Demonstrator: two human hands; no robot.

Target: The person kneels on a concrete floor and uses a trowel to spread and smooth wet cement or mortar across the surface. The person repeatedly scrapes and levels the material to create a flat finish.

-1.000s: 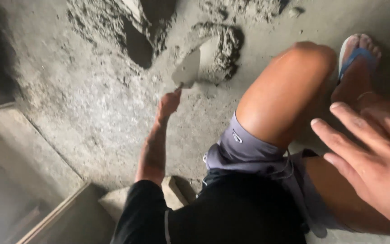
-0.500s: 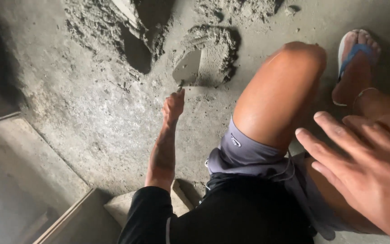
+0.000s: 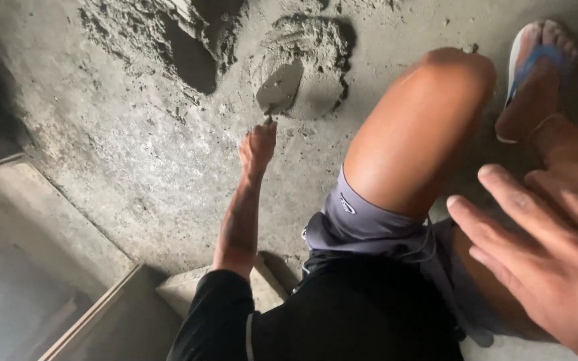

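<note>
The left hand (image 3: 257, 148) reaches out over the concrete floor (image 3: 135, 167), its fingers (image 3: 262, 134) clenched around the handle of a trowel (image 3: 279, 88). The trowel's blade lies just beyond the fingers, resting on a small mound of wet mortar (image 3: 309, 63). A larger mortar heap (image 3: 162, 33) sits off to one side of them. The right hand (image 3: 543, 261) hovers close to the camera, fingers (image 3: 503, 194) spread and released, holding nothing, above the bent knee (image 3: 429, 120)
</note>
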